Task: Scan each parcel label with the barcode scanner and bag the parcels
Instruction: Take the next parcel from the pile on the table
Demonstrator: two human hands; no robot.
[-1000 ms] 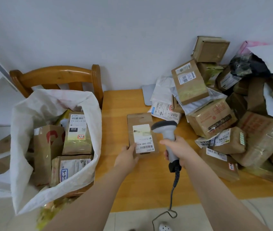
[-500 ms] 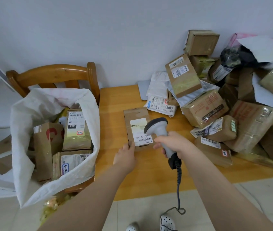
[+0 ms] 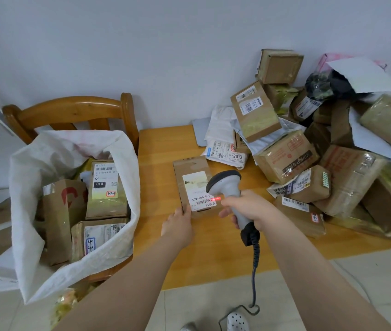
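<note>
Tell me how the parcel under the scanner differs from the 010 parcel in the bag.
The scanned parcel lies flat on the table; the 010 parcel stands in the bag. The left hand touches the scanned parcel, the scanner's red beam on its barcode; no hand touches the 010 parcel. Both are brown with white labels.

A brown cardboard parcel (image 3: 190, 177) carries a white label (image 3: 200, 194) with black barcode stripes, crossed by a red beam (image 3: 217, 199). The scanner (image 3: 227, 185) is pale grey with a black rim. Honey-orange wooden desk (image 3: 161, 163); white sack (image 3: 70, 149); white shoe (image 3: 236, 323) with black dots.
</note>
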